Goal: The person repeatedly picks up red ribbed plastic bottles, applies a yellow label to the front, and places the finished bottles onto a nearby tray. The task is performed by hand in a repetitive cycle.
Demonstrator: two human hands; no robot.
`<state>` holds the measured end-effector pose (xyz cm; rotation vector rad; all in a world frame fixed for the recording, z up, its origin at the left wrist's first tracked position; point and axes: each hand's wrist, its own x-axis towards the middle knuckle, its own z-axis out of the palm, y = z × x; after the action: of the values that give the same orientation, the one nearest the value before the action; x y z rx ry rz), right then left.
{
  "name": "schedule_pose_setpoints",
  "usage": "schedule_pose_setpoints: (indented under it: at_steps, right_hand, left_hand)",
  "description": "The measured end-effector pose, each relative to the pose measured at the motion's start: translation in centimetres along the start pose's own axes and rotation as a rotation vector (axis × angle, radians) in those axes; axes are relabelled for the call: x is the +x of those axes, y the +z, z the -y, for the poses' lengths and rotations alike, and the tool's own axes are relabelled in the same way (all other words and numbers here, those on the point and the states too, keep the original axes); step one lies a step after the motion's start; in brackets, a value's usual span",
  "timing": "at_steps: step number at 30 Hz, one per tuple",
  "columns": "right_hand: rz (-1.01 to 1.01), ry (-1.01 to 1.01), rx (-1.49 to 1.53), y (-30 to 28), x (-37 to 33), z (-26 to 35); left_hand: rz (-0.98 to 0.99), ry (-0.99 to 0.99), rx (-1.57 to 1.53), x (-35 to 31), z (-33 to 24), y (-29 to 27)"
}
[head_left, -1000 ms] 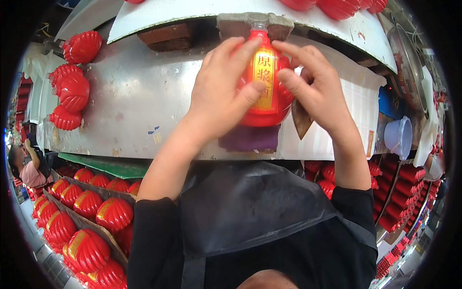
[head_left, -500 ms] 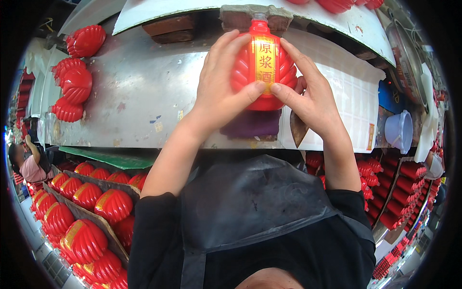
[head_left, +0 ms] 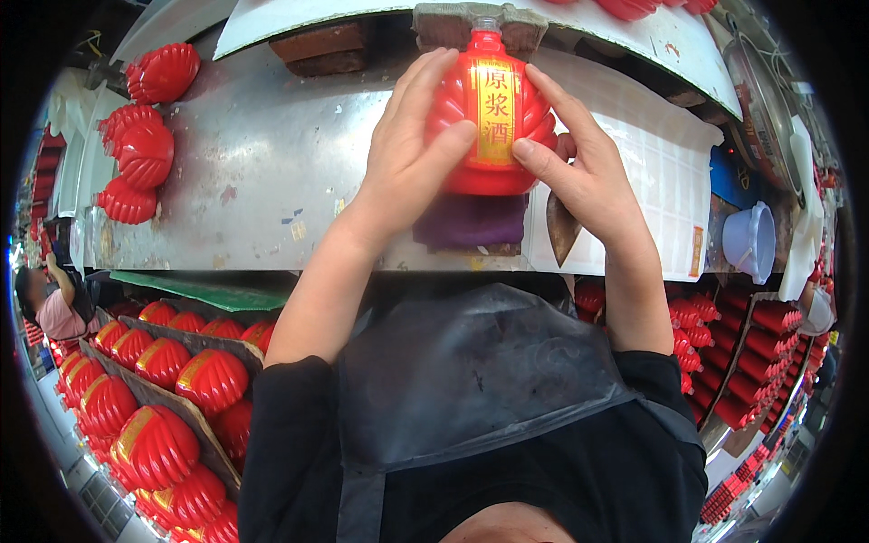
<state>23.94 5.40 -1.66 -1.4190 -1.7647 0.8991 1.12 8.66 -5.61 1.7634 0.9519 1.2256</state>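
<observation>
Because the thumbs had just parted, the red bottle [head_left: 491, 136] showed more of its gold label [head_left: 495, 98]; pressing there had probably eased. It lay label-up, apparently on a purple cloth [head_left: 471, 222], its long axis running near to far, neck pointing away over a grey padded block [head_left: 434, 31]. The left hand [head_left: 405, 154], fingers loosely spread, cupped one flank; the right hand [head_left: 584, 149] laid a parted thumb and forefinger on the other, remaining fingers apparently curled round a brown pointed tool [head_left: 560, 231].

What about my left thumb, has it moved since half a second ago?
Yes: against the grey padded block, the left hand has shifted its thumb left; the tip sits by the left edge of the gold label.
</observation>
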Motion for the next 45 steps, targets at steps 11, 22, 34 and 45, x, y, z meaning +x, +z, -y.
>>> schedule_pose_setpoints:
  at_steps: [11,22,34,45]
  right_hand:
    - [-0.052,-0.029,-0.137,0.4,0.1,0.5]
    - [0.042,0.077,0.175,-0.5,0.0,-0.4]
    - [-0.017,-0.031,-0.025,0.0,0.0,0.0]
    - [-0.012,0.205,0.167,-1.2,0.6,0.1]
  left_hand:
    - [0.007,0.026,0.097,0.1,0.1,0.2]
    - [0.031,-0.115,-0.242,-0.2,-0.1,-0.2]
    - [0.018,-0.047,-0.056,-0.1,0.0,0.2]
    - [0.011,-0.020,0.039,0.1,0.1,0.2]
